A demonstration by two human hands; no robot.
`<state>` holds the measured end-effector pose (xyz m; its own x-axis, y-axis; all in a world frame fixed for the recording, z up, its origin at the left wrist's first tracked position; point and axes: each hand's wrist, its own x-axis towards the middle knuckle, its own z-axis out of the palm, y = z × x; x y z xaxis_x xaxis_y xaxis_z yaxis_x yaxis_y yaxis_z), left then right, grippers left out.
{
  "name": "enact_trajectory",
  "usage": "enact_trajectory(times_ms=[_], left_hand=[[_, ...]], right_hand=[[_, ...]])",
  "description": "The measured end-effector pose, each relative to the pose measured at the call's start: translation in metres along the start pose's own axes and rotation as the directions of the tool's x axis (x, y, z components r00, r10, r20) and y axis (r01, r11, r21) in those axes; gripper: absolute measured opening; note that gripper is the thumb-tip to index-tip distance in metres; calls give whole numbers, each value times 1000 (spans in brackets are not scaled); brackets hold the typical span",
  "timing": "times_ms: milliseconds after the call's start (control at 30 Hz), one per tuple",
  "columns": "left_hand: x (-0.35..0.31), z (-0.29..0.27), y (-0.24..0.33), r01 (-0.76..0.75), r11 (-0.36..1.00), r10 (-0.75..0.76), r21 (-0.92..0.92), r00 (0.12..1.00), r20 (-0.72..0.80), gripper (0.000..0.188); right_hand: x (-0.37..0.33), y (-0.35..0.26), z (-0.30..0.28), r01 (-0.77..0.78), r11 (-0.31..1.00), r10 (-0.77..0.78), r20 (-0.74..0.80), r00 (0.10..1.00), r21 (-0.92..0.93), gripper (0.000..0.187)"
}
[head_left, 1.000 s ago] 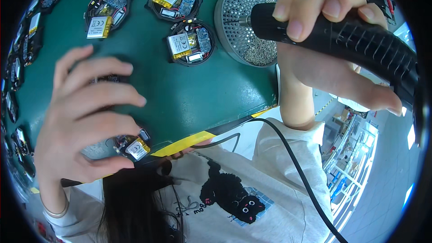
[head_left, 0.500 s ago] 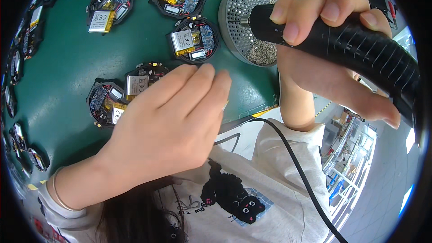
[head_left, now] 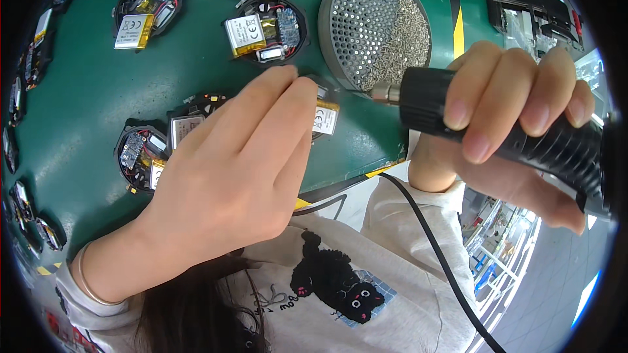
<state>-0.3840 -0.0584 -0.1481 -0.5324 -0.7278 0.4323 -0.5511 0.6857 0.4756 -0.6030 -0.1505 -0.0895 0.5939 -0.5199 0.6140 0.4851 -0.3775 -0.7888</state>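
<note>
My right hand [head_left: 510, 104] grips a black electric screwdriver [head_left: 428, 101] whose metal nose points left, near the screw tray's lower edge. Close to that nose, a round electronics assembly [head_left: 325, 117] with a silver and yellow battery shows past the fingers of my left hand [head_left: 235, 163]. Those fingers are bent and pressed together around its near side, which they hide. Below and left of the fingers, another round assembly [head_left: 140, 150] lies on the green mat, beside one partly covered by the hand.
A grey perforated tray [head_left: 327, 46] holds many small screws [head_left: 402, 46]. Several open round assemblies [head_left: 268, 29] lie on the green mat [head_left: 78, 131], more along its left rim. A black bracket-like device [head_left: 526, 3] stands at the upper right. A black cable [head_left: 432, 235] crosses my sleeve.
The screwdriver has come down from over the tray to beside my left hand. The round assembly has come into sight past my left fingers; the mat's contents appear shifted up and left.
</note>
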Motion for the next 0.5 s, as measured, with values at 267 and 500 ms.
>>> enact_trajectory(times_ms=[267, 500], left_hand=[[11, -8, 0, 49, 997, -47, -56, 999, 23, 35], [0, -1, 0, 73, 994, -74, -79, 997, -10, 35]], right_hand=[[4, 2, 7, -42, 999, 43, 57, 997, -20, 79], [1, 4, 7, -15, 1000, 14, 26, 1000, 11, 79]])
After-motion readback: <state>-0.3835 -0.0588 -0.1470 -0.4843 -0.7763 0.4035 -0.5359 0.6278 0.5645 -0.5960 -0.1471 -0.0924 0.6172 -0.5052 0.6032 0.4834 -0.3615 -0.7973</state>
